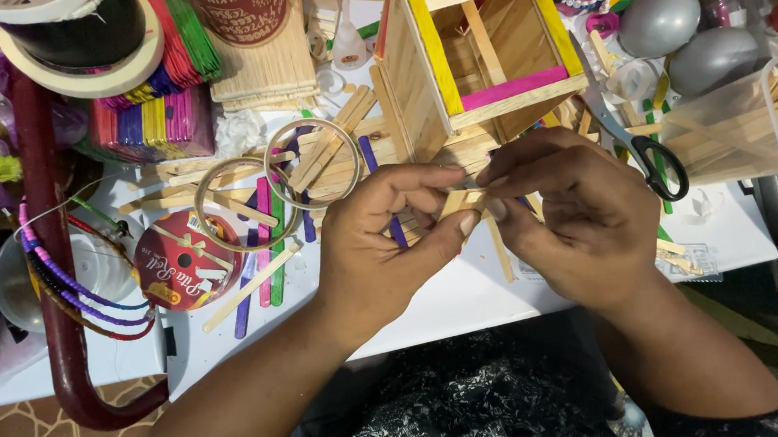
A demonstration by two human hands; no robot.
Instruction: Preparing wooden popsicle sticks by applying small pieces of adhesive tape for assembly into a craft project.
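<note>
At centre frame, both hands meet over a white table [468, 304], pinching one small plain wooden stick piece [463, 201] between them: the left hand [381, 242] grips it with thumb and forefinger from the left, the right hand [581, 219] from the right. Just above stands a stick house [477, 48] with yellow and pink edges; a jolt from either wrist would likely knock it. Scissors [654, 159] lie beside the right hand, blades pointing to upper left, close enough to snag a knuckle. Loose sticks [263, 245] and two rings [277, 185] crowd the left, so a dropped piece could vanish among them. Pinched this tightly, the piece may snap.
</note>
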